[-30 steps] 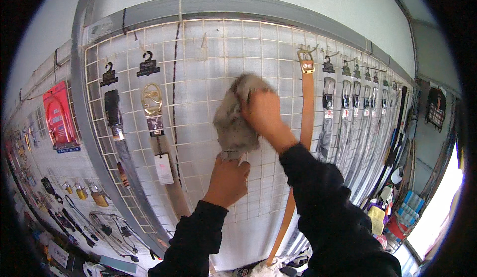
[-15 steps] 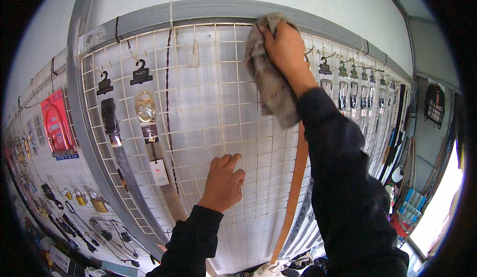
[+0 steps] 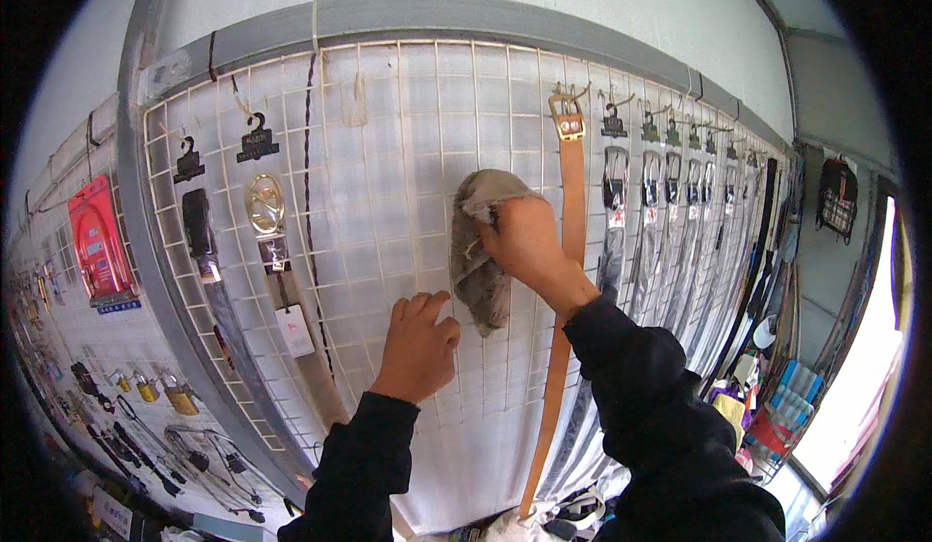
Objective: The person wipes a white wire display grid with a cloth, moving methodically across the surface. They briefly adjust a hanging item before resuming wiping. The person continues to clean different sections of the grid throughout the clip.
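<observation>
Cloth (image 3: 480,285), left of belts (image 3: 615,190) in clear sleeves (image 3: 611,262), drapes below the right hand (image 3: 527,238) clamped on it; left hand (image 3: 417,350) unclenched.

A long tan belt (image 3: 574,212) hangs down; 3 padlocks (image 3: 147,389) hang below a red package (image 3: 100,241) at left, a dark bag (image 3: 836,194) at right.

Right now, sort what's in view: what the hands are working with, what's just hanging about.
In use:
- right hand
- grey-brown cloth, held
- white wire grid
- left hand, near the grid

Just hanging:
- tan belt
- padlocks
- red package
</observation>
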`<state>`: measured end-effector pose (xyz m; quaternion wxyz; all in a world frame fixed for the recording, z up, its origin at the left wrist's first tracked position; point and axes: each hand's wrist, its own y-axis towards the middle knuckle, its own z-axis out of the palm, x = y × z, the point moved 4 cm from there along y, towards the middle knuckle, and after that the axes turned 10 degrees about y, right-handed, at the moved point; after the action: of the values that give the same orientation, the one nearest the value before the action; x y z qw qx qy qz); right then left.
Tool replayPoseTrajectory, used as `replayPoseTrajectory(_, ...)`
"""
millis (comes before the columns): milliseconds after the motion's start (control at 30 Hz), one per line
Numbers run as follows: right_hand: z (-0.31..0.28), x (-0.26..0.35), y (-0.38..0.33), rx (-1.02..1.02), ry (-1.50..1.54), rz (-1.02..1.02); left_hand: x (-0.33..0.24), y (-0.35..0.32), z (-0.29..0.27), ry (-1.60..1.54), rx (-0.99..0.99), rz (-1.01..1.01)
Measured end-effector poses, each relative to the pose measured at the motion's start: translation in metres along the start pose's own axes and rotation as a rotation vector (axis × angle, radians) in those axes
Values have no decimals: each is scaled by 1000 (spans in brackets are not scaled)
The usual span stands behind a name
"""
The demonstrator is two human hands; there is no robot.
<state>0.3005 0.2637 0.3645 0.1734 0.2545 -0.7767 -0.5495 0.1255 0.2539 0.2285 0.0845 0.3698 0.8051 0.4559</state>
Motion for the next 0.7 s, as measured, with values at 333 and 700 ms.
replayPoseTrajectory(333,-50,-47,160,-286,-145,73,-4,-1,-2,6,49,-5)
replayPoseTrajectory(700,29,-65,-39,-26,-80,224,-5,5,2,-59,-59,-44)
